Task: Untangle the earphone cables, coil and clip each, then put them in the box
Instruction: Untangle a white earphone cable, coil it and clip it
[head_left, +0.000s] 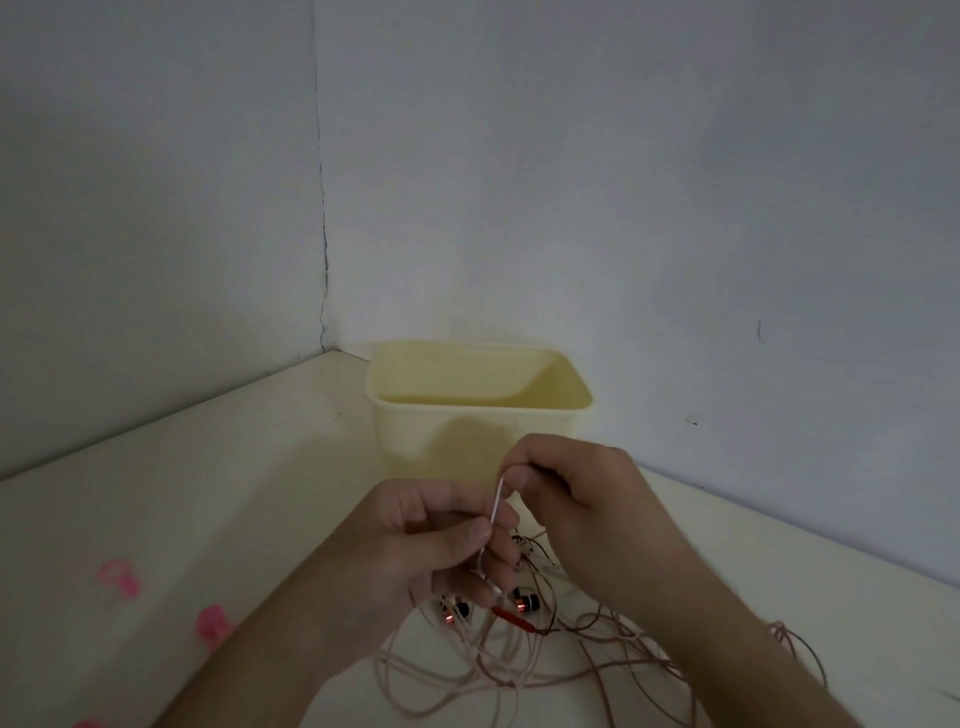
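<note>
While the tangled earphone cables (519, 660) lie on the table (208, 493) in front of the one empty-looking box (478, 395), both hands lift one pale strand (496, 504) clear, probably to trace it: left hand (441, 540) pinching low, right hand (566, 488) pinching higher. I count three pink clips (120, 577) waiting at left, one cut off.

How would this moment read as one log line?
untangling | both hands pinch white earphone cable | cables still tangled | pink clips unused | box
</note>
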